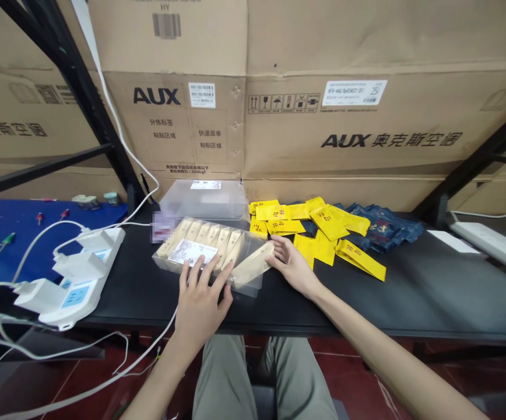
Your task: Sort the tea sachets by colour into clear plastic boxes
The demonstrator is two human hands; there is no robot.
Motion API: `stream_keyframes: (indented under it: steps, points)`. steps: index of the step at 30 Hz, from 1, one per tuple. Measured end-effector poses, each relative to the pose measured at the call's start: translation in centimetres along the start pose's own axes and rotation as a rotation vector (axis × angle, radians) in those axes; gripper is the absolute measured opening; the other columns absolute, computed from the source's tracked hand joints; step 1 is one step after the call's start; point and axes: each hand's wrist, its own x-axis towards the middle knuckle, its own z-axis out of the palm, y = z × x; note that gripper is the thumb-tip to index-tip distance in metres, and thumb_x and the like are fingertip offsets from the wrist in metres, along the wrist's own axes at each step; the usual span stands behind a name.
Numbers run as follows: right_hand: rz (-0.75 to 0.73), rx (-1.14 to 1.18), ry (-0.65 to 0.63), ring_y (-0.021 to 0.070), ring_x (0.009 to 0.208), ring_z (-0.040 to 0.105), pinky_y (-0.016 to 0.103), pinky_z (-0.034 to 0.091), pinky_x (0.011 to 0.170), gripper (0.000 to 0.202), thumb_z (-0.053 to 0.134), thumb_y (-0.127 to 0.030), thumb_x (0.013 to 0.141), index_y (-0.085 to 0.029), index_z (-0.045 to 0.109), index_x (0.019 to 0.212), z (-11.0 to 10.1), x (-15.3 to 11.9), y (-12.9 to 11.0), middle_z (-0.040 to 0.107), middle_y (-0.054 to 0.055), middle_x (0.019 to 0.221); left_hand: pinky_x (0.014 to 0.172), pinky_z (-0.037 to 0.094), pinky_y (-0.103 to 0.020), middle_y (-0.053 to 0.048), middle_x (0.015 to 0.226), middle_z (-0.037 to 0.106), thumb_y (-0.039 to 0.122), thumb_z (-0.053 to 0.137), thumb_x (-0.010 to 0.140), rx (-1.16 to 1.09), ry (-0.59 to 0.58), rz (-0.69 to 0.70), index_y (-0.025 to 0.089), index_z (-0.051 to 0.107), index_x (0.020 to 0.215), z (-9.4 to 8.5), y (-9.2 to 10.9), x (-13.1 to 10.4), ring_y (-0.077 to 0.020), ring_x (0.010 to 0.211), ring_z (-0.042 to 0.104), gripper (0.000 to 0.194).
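Note:
A clear plastic box (253, 284) lies on the black table in front of me, with a row of beige paper packets (213, 234) inside and a white printed label (192, 252) on it. My left hand (203, 300) rests on the box's near side, fingers spread over the label and packets. Between thumb and fingers, my right hand (291, 263) pinches the right end of one beige paper packet (253, 265), slanted in the box's right part. That packet's left end reaches my left fingertips; whether they touch it is hard to tell.
Yellow packets (328, 221) lie scattered right of the box, dark blue packets (384, 226) behind them. Another translucent box (209, 199) stands behind. At left are a white power strip (104, 274) with plugs, cables and a blue mat (52, 233). Large cartons (288, 157) line the back.

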Motion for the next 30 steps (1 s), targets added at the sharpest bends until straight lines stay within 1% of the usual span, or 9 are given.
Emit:
stream_keyframes:
  steps: [3,6,8,12,15,17,20,26,30]
  points:
    - [0.000,-0.052,0.041,0.0221,0.111,0.063,0.046,0.051,0.104,0.059,0.076,-0.040,0.074,-0.024,0.049,0.124,0.5,0.2,0.2,0.063,0.008,0.116,0.113,0.031,-0.061,-0.005,0.138,0.060,0.025,0.057,0.088,-0.002,-0.001,0.002,0.030,0.061,0.131,0.0,0.0,0.0,-0.0354,0.131,0.049,0.044]
    - [0.027,-0.053,0.051,0.0210,0.101,0.065,0.043,0.056,0.096,0.061,0.077,-0.041,0.072,-0.021,0.049,0.122,1.2,0.2,0.0,0.063,0.008,0.110,0.113,0.032,-0.061,-0.005,0.138,0.060,0.025,0.057,0.088,-0.001,0.004,0.001,0.030,0.061,0.131,0.0,0.0,0.0,-0.0356,0.131,0.049,0.044]
    - [0.058,-0.081,0.088,0.0195,0.092,0.066,0.042,0.058,0.090,0.060,0.079,-0.042,0.069,-0.019,0.049,0.117,1.7,0.1,-0.2,0.062,0.008,0.107,0.113,0.032,-0.061,-0.005,0.138,0.060,0.025,0.056,0.088,-0.003,0.005,0.002,0.030,0.061,0.131,0.0,0.0,0.0,-0.0359,0.131,0.049,0.044]
    - [0.071,-0.157,0.159,0.0186,0.081,0.065,0.039,0.059,0.081,0.047,0.079,-0.043,0.069,-0.020,0.052,0.099,2.3,-0.1,-0.7,0.063,0.005,0.091,0.113,0.032,-0.062,-0.005,0.137,0.061,0.024,0.057,0.087,-0.010,-0.003,0.000,0.031,0.061,0.131,-0.1,0.0,0.0,-0.0360,0.131,0.049,0.044]
    - [0.070,-0.184,0.139,0.0183,0.079,0.065,0.038,0.059,0.077,0.037,0.077,-0.044,0.071,-0.021,0.054,0.089,2.3,-0.4,-1.1,0.065,0.004,0.084,0.113,0.032,-0.062,-0.005,0.136,0.061,0.024,0.057,0.087,-0.010,0.000,-0.003,0.031,0.061,0.130,0.0,0.0,0.0,-0.0359,0.130,0.049,0.045]
    - [0.060,-0.188,0.109,0.0183,0.079,0.065,0.037,0.058,0.077,0.033,0.075,-0.045,0.074,-0.021,0.056,0.086,2.2,-0.5,-1.3,0.066,0.004,0.084,0.113,0.031,-0.061,-0.005,0.137,0.060,0.024,0.058,0.086,-0.009,0.004,-0.002,0.031,0.061,0.130,0.0,0.0,0.0,-0.0361,0.131,0.049,0.044]
    - [0.023,-0.171,0.088,0.0187,0.084,0.066,0.037,0.057,0.082,0.029,0.072,-0.044,0.077,-0.021,0.058,0.086,2.2,-0.6,-1.4,0.067,0.004,0.086,0.113,0.031,-0.062,-0.005,0.138,0.060,0.024,0.058,0.086,-0.010,0.002,0.001,0.030,0.062,0.130,0.1,-0.1,-0.1,-0.0363,0.131,0.049,0.044]
    - [-0.003,-0.160,0.078,0.0186,0.088,0.068,0.037,0.056,0.088,0.027,0.069,-0.045,0.080,-0.022,0.055,0.084,2.3,-0.7,-1.2,0.070,0.004,0.092,0.114,0.031,-0.062,-0.005,0.137,0.060,0.024,0.057,0.087,-0.012,0.007,0.000,0.030,0.062,0.129,0.1,-0.1,-0.1,-0.0362,0.131,0.049,0.043]
    - [-0.016,-0.197,0.038,0.0201,0.095,0.068,0.040,0.054,0.092,0.024,0.066,-0.044,0.083,-0.023,0.055,0.087,2.5,-0.7,-1.5,0.071,0.005,0.107,0.113,0.031,-0.062,-0.005,0.138,0.060,0.025,0.057,0.087,-0.005,0.006,0.007,0.030,0.061,0.129,0.1,-0.1,-0.1,-0.0363,0.131,0.049,0.043]
